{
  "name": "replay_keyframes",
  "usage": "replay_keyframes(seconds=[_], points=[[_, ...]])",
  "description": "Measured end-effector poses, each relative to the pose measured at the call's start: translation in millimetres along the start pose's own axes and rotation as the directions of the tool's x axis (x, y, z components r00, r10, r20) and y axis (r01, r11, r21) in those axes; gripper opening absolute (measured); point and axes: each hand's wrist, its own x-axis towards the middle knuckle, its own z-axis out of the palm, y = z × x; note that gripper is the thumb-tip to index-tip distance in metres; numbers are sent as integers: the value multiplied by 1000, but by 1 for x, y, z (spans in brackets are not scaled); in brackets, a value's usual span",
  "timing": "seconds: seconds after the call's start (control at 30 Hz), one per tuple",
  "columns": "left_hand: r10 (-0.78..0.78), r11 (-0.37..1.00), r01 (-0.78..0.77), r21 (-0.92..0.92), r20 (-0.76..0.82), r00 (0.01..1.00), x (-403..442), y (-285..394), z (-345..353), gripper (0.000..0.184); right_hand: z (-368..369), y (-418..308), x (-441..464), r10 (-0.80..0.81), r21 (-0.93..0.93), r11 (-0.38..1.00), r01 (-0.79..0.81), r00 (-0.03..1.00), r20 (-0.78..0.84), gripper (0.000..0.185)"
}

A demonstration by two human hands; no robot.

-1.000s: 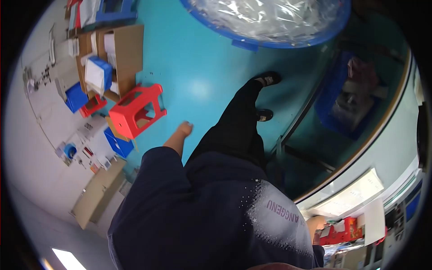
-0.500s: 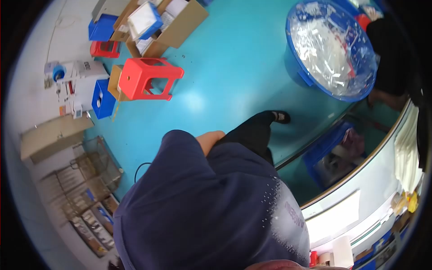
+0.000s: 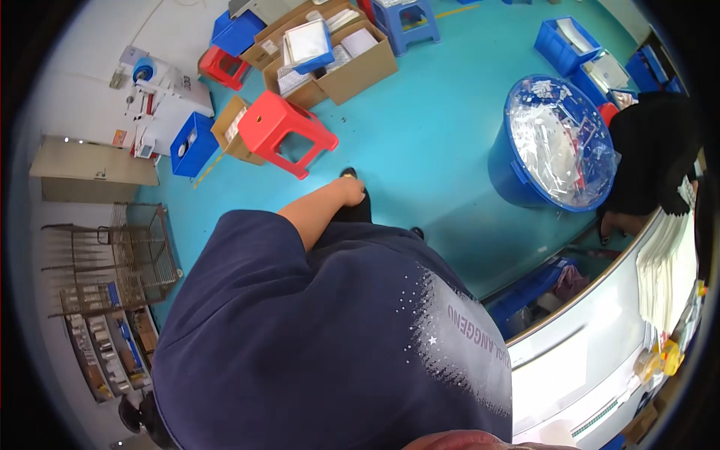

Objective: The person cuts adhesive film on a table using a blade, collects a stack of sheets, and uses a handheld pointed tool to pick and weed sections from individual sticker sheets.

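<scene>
My left hand hangs in front of my body, above my dark trouser leg and shoe. Its fingers are loosely curled together, and no object shows in them. A red stool is the nearest thing to it, standing up and to the left on the floor, apart from the hand. My right hand is out of view. Dark blue cloth of my shirt fills the lower middle.
A large blue tub of clear plastic scraps stands at the right, beside a person in black. A white table curves along my right. Cardboard boxes, blue crates and a wire rack stand around.
The view has swung, bringing the tub and the white table's stacked sheets further into sight. My left arm now reaches further forward. My right hand, partly visible one second ago, is out of view.
</scene>
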Motion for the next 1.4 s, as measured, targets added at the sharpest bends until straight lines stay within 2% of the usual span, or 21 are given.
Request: replay_keyframes(seconds=[0.1,0.17,0.33,0.5,0.6,0.63,0.7,0.73,0.77,0.8,0.83,0.87,0.93,1.0,1.03,1.1,1.17,1.23,1.33,1.37,1.4], points=[[99,995,-101,-2,206,974,26,5,-13,37,5,10,-2,-18,-54,998,19,1000,11,37],[92,992,-112,60,270,958,48,11,-9,39,8,15,-5,-30,-87,996,32,999,20,37],[195,977,-209,34,241,951,94,15,-6,44,15,44,-22,-11,-207,978,23,998,62,38],[136,986,-144,80,102,985,96,-12,-38,41,-14,77,-47,46,-365,931,1,992,119,40],[147,987,-148,56,25,989,95,-46,-42,39,-49,97,-64,50,-524,850,46,985,168,41],[144,989,-144,32,12,990,91,-51,-41,39,-59,107,-69,36,-611,786,97,979,202,41],[145,989,-145,-39,-5,989,80,-57,-32,38,-81,129,-79,-37,-758,601,253,956,290,42],[154,983,-157,-95,-35,987,74,-57,-30,36,-88,138,-84,-105,-772,560,301,950,294,42],[164,974,-172,-151,-64,984,67,-56,-29,35,-81,160,-86,-332,-626,703,337,934,131,42],[195,959,-210,-189,-94,976,63,-55,-24,33,-69,173,-89,-496,-457,790,408,864,-85,42],[225,942,-249,-224,-125,966,59,-55,-18,32,-51,153,-87,-127,-131,986,107,979,-157,42],[256,934,-274,-228,-104,961,54,-52,-13,31,-27,115,-80,258,212,949,-234,962,-93,42],[328,919,-333,-210,-60,943,42,-45,-4,30,-19,75,-81,562,378,757,-534,826,40,36],[418,895,-415,-166,-19,908,33,-35,6,30,-40,61,-87,538,138,838,-528,842,-46,45],[466,875,-461,-147,0,885,29,-28,7,30,-35,63,-83,558,100,828,-552,827,-62,45],[453,868,-413,-276,97,886,27,3,12,30,-31,70,-83,569,99,821,-562,820,-62,44],[472,832,-403,-381,105,875,30,42,14,30,-38,55,-82,593,92,805,-586,799,-104,42],[559,802,-513,-306,82,825,35,75,20,31,-29,60,-81,557,87,830,-551,810,-184,40],[683,730,-679,-77,124,720,46,118,26,29,-15,63,-79,549,44,828,-559,793,-262,37],[715,698,-689,-196,142,684,51,130,29,27,-6,67,-76,532,36,836,-547,794,-294,37],[683,716,-614,-332,154,714,49,150,33,27,1,75,-73,511,25,846,-533,795,-326,37]])
